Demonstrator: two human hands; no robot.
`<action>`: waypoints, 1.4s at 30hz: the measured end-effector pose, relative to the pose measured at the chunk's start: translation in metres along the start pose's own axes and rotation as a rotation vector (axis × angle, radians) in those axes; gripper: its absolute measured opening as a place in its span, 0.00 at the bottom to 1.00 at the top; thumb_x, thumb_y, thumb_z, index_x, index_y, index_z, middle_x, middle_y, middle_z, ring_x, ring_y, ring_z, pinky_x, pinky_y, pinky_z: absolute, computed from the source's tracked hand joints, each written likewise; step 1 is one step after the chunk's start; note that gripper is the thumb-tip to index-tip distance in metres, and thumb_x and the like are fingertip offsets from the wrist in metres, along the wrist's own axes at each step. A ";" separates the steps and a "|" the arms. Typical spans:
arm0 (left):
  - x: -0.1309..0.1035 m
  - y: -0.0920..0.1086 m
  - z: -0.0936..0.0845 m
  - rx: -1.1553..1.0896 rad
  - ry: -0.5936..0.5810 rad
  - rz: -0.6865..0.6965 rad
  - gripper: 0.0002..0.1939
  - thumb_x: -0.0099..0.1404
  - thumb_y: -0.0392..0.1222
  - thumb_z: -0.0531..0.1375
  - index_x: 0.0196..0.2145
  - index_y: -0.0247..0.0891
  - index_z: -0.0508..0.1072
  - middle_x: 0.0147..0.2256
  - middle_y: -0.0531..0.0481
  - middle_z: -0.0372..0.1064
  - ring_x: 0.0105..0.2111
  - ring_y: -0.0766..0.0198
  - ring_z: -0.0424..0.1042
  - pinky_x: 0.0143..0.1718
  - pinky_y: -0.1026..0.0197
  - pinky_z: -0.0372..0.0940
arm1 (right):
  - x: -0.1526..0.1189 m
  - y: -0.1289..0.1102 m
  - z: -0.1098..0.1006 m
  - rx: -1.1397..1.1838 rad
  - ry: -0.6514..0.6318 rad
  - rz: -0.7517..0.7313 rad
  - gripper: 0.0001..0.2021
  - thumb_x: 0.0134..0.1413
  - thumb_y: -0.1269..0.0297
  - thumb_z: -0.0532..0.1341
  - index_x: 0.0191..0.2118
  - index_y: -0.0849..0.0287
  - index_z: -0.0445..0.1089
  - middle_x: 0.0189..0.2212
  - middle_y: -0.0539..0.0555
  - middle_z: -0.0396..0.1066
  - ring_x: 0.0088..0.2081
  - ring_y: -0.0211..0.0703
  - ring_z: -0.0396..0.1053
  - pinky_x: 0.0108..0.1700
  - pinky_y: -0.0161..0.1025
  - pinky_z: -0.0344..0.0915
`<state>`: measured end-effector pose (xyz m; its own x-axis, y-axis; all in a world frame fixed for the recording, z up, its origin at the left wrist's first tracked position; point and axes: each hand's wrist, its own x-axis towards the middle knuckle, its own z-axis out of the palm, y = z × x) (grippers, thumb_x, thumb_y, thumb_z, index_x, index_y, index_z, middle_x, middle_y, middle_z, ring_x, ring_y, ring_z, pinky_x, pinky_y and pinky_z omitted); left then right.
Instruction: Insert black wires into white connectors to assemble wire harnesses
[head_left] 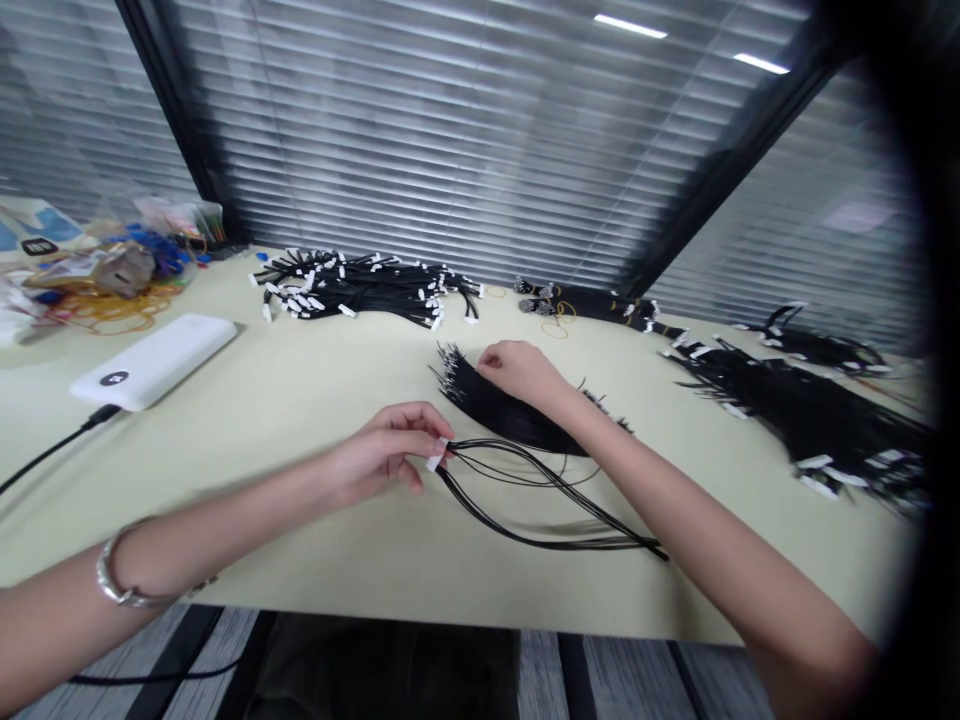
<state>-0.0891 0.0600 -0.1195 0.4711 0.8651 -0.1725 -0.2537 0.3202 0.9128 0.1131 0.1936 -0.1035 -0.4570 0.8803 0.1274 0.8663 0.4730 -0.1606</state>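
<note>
Between thumb and fingers, my left hand (394, 445) holds a small white connector (436, 456) near the middle of the table. Several thin black wires (525, 538) run from this connector to the right and pass under my right forearm. My right hand (517, 372) is over a loose bundle of black wires (506, 415) with bare-looking, silvery ends at the left. Its fingertips are pinched together; whatever they hold, if anything, is too small to make out.
On the pale table (300, 400), a white power bank (156, 360) with a black cable lies left, near bags and yellow rubber bands (120, 308). Black cables with white connectors (367, 288) lie at the back; banded bundles (592, 303) and more cables (810, 410) lie right.
</note>
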 end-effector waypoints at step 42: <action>-0.001 -0.002 0.002 0.003 -0.035 -0.007 0.10 0.55 0.38 0.64 0.35 0.37 0.68 0.31 0.50 0.68 0.30 0.68 0.68 0.20 0.72 0.67 | -0.016 -0.024 -0.024 0.703 0.267 -0.039 0.06 0.53 0.63 0.55 0.34 0.60 0.64 0.28 0.49 0.65 0.29 0.33 0.61 0.33 0.33 0.59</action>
<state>-0.0873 0.0573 -0.1206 0.5025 0.8485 -0.1662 -0.2478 0.3255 0.9125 0.1042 0.1674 -0.0777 -0.3432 0.8658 0.3643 0.4767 0.4947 -0.7267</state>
